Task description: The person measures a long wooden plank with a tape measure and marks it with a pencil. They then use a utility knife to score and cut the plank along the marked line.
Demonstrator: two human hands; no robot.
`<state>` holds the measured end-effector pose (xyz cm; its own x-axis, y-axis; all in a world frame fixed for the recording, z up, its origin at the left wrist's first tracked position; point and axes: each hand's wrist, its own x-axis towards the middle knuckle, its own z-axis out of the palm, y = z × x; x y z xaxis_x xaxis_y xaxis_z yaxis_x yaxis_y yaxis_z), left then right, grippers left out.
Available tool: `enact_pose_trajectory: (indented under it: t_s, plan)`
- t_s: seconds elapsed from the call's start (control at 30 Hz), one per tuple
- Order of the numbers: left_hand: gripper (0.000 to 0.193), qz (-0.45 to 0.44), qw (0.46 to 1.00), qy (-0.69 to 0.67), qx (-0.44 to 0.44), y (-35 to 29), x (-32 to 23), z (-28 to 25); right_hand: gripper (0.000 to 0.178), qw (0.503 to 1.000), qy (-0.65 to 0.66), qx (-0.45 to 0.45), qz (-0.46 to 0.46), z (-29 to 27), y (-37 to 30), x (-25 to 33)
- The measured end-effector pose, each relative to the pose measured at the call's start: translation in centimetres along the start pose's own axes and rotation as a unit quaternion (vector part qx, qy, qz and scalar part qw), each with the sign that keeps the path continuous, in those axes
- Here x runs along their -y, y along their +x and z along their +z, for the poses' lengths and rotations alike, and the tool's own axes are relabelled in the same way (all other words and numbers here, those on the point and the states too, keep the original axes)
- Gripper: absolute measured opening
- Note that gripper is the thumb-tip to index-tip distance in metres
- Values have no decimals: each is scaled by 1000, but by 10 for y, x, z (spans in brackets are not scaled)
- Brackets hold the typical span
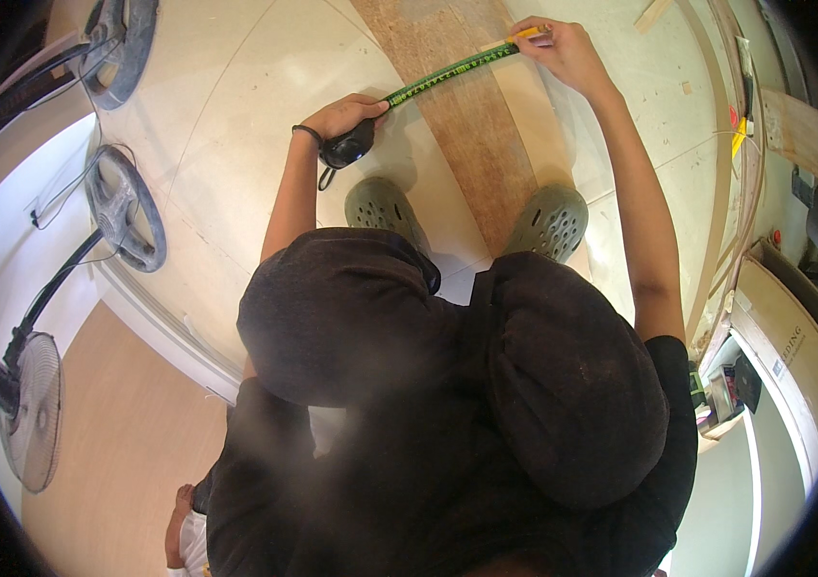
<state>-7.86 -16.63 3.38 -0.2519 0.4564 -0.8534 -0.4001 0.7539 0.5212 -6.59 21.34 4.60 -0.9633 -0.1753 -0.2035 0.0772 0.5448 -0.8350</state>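
My left hand (341, 117) is closed around a black tape measure (349, 144), with a strap loop hanging off its case. From the case a green tape blade (452, 73) runs up and to the right, across a brown wooden board (466, 125). At the blade's far end is my right hand (565, 58), its fingers pinching a thin yellow pencil (528, 34) just above the tape. Whether those fingers also grip the blade's tip is hidden. The board lies on the pale floor and passes between my feet, which are in grey-green clogs (551, 221).
Two fans on round black bases (125, 207) stand at the left. Along the right side are a cardboard box (782, 322), a yellow tool (740, 137) and wood strips. A small wood offcut (652, 13) lies at the top right. Another person's arm (178, 529) shows at the lower left.
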Motion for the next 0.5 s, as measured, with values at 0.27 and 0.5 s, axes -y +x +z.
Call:
enact_pose_trajectory:
  t_s: [0.27,0.5]
  plan:
    - [39,3,1000,3,0,0,-1,1,22,1000,-10,6,2,-1,0,0]
    - [38,10,1000,1,2,-1,-3,1,21,1000,-7,0,-4,0,0,-3]
